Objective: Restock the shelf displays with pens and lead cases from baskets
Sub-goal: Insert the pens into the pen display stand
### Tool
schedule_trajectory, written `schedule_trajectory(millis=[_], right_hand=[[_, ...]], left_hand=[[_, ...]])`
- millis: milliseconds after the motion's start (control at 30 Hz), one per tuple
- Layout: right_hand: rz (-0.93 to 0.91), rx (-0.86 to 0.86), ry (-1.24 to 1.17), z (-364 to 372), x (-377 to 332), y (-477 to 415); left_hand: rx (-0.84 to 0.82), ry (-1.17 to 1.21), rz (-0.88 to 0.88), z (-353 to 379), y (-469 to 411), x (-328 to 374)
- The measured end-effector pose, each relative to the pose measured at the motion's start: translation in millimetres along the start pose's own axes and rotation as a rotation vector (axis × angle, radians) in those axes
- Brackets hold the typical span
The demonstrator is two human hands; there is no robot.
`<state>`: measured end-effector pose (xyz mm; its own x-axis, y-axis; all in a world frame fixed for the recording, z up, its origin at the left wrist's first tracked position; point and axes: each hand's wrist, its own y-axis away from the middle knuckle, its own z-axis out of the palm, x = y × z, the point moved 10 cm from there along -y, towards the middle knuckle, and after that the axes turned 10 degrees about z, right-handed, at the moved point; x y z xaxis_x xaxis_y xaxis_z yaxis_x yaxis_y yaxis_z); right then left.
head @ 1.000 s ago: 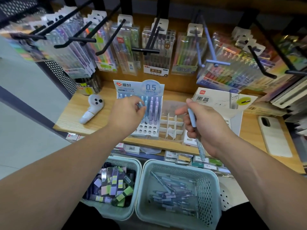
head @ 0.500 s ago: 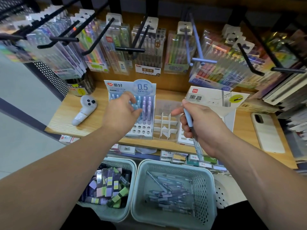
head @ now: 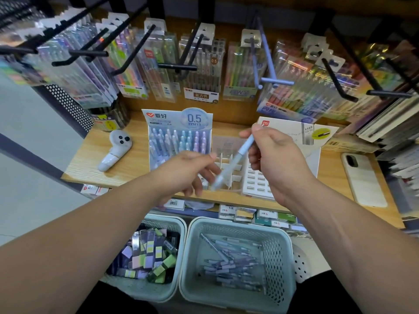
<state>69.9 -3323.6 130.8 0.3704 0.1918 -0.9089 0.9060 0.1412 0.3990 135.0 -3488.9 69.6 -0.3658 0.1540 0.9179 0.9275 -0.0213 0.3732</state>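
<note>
Right hand (head: 278,164) pinches a pale blue plastic pen (head: 235,159) by its top, slanted down toward the loose-fingered, empty left hand (head: 188,173), likely a handover for slotting into the white card pen display (head: 179,137) behind on the wooden shelf (head: 127,168)

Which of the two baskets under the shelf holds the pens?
The right basket: it holds loose pens, while the left basket holds flat lead cases.

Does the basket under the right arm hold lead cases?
No, that basket holds loose pens; the lead cases fill the other basket.
</note>
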Motion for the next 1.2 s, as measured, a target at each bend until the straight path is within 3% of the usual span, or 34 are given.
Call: schedule_trajectory(millis=[33, 100, 267, 367, 533, 700, 867, 1200], right_hand=[[-0.024, -0.007, -0.008, 2, -3, 1], [-0.041, -0.016, -0.023, 6, -4, 1], [-0.003, -0.09, -0.006, 24, 5, 0], [0.006, -0.147, 0.046, 37, 14, -3], [0.056, -0.199, 0.195, 55, 35, -5], [0.031, -0.092, 0.367, 52, 41, -25], [0.169, -0.092, 0.369, 53, 55, -51], [0.057, -0.119, 0.522, 80, 64, -66]], left_hand=[[-0.1, 0.126, -0.075, 12, 7, -8], [-0.127, 0.319, -0.123, 12, 14, -16], [0.211, 0.615, -0.022, -46, 15, -17], [0.31, 0.659, 0.068, -71, 19, -13], [0.426, 0.398, 0.169, -102, 25, -7], [0.603, -0.074, 0.219, -131, 29, 5], [0.568, -0.592, 0.29, -121, 18, 13], [0.575, -0.62, 0.344, -114, 1, 14]])
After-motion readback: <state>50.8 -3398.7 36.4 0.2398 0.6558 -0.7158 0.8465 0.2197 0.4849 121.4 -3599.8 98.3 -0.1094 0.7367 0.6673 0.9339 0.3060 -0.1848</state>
